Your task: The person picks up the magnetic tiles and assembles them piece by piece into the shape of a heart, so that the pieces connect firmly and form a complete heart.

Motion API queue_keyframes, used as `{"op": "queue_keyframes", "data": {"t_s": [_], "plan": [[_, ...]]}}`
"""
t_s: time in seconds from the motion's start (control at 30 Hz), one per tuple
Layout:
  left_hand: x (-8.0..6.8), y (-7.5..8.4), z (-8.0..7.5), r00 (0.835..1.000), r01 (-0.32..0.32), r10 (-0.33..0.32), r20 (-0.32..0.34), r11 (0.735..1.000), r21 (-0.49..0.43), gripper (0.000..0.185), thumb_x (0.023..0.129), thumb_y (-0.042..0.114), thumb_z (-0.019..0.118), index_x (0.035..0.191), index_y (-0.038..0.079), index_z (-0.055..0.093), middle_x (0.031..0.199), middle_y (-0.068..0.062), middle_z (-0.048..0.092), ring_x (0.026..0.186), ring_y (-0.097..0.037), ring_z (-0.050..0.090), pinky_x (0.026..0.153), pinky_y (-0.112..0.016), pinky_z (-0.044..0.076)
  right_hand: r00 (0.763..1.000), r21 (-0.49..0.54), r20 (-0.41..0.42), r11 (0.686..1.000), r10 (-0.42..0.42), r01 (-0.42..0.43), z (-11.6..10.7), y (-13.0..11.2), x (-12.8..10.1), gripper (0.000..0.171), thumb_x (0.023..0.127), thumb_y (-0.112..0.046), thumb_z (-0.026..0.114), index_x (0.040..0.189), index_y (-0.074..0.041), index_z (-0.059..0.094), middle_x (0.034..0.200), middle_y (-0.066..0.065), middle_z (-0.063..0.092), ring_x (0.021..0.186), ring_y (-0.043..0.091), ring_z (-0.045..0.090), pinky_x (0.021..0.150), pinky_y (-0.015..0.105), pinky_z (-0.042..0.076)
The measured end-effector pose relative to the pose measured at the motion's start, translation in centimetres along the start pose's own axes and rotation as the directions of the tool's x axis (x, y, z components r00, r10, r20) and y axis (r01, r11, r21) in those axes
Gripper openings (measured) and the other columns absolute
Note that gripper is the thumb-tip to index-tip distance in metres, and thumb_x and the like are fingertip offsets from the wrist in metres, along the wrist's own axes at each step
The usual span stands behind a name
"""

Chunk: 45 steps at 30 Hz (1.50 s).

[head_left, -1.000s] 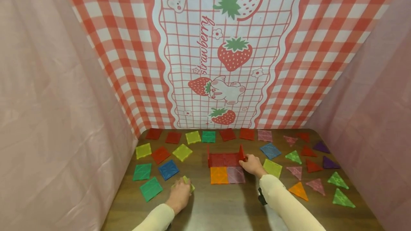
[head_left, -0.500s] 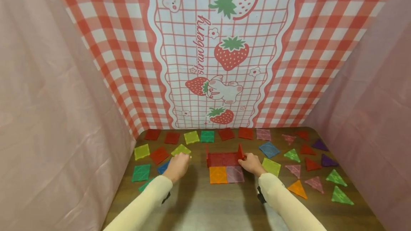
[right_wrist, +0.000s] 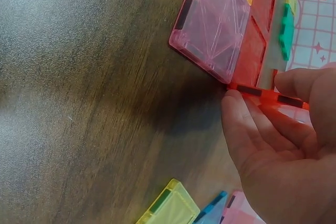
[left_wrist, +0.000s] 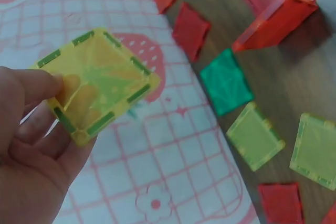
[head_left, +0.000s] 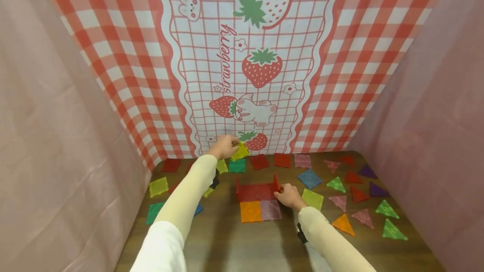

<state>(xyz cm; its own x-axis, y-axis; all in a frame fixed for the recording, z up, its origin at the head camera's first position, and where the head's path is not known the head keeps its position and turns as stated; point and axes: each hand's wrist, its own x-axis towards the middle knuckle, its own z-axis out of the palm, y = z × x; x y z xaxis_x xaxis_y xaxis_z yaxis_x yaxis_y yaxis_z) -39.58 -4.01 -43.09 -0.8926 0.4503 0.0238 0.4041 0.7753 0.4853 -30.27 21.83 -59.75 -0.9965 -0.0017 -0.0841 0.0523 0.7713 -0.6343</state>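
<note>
My left hand (head_left: 224,146) pinches a yellow square magnetic tile (head_left: 240,152) by one edge, raised before the cloth at the table's back. In the left wrist view, the thumb lies on the tile's near face and other fingers show through it. My right hand (head_left: 290,196) grips an upright red tile (head_left: 276,183) at the right end of a small structure; in the right wrist view the thumb is inside and the fingers outside. Another red tile (head_left: 237,189) stands at the left end. Between them are red tiles (head_left: 257,192), with an orange tile (head_left: 251,212) and a pink tile (head_left: 271,210) flat in front.
Loose square tiles lie along the back and left, among them a green tile (head_left: 237,166). A blue square (head_left: 310,178), a yellow-green square (head_left: 312,199) and several triangles, such as an orange triangle (head_left: 344,224), lie at right. Strawberry-printed cloth (head_left: 261,70) hangs behind the table.
My left hand has moved from the table's front left, forward and up to the back, carrying the yellow tile. My right hand keeps its grip on the upright red tile. The head view has shifted slightly.
</note>
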Motion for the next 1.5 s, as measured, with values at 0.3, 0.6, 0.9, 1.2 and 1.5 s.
{"op": "queue_keyframes", "data": {"t_s": [0.3, 0.6, 0.9, 1.2, 1.5], "plan": [[1.2, 1.0, 8.3, 0.996, -0.078, 0.086, -0.02, 0.961, 0.267, 0.019, 0.092, 0.017, 0.06, 0.108, 0.015, 0.071, 0.101, -0.002, 0.071, 0.091, -0.018, 0.067, 0.078, -0.034, 0.055, 1.0, 0.003, -0.003, 1.0, 0.006, -0.006, -0.4, 0.1, -0.7, 0.02, 0.085, -0.018, 0.064, 0.096, -0.002, 0.068, 0.068, 0.002, 0.058, 0.064, 0.017, 0.049, 0.057, 0.027, 0.039], [0.1, -1.2, 13.1, 0.997, -0.054, 0.068, -0.027, 0.933, 0.355, 0.018, 0.09, 0.013, 0.062, 0.103, 0.018, 0.074, 0.094, -0.003, 0.072, 0.083, -0.021, 0.067, 0.071, -0.036, 0.055, 0.999, 0.003, -0.023, 1.0, -0.025, 0.025, -0.3, -0.6, -1.0, 0.029, 0.086, -0.018, 0.064, 0.107, 0.002, 0.068, 0.088, 0.007, 0.071, 0.08, 0.02, 0.062, 0.07, 0.035, 0.051], [-0.2, -2.0, 14.2, 1.0, 0.012, -0.006, -0.018, 0.939, 0.343, 0.02, 0.087, 0.007, 0.065, 0.104, 0.017, 0.069, 0.095, -0.005, 0.071, 0.082, -0.023, 0.067, 0.067, -0.038, 0.055, 0.998, -0.024, -0.041, 0.999, -0.038, 0.037, 0.0, -0.6, -1.0, 0.023, 0.086, -0.019, 0.063, 0.097, -0.002, 0.07, 0.083, 0.005, 0.07, 0.074, 0.017, 0.06, 0.067, 0.034, 0.05], [-0.8, -2.1, 14.0, 0.989, 0.125, -0.088, -0.12, 0.929, 0.349, 0.016, 0.083, 0.003, 0.062, 0.093, 0.014, 0.068, 0.095, -0.011, 0.07, 0.085, -0.029, 0.067, 0.066, -0.045, 0.055, 0.999, -0.021, -0.025, 0.999, -0.025, 0.025, 0.0, -0.2, -0.7, 0.025, 0.086, -0.02, 0.063, 0.1, 0.0, 0.069, 0.078, 0.005, 0.066, 0.068, 0.017, 0.053, 0.062, 0.031, 0.045], [-2.4, -2.4, 14.1, 0.957, 0.289, -0.282, -0.074, 0.948, 0.131, 0.042, 0.091, 0.024, 0.057, 0.129, 0.006, 0.051, 0.118, -0.02, 0.058, 0.103, -0.037, 0.061, 0.083, -0.048, 0.052, 0.999, -0.032, -0.022, 0.999, -0.029, 0.028, 0.3, -0.2, -0.9, 0.025, 0.086, -0.02, 0.063, 0.1, -0.001, 0.07, 0.084, 0.006, 0.069, 0.076, 0.02, 0.058, 0.068, 0.036, 0.049]]}}
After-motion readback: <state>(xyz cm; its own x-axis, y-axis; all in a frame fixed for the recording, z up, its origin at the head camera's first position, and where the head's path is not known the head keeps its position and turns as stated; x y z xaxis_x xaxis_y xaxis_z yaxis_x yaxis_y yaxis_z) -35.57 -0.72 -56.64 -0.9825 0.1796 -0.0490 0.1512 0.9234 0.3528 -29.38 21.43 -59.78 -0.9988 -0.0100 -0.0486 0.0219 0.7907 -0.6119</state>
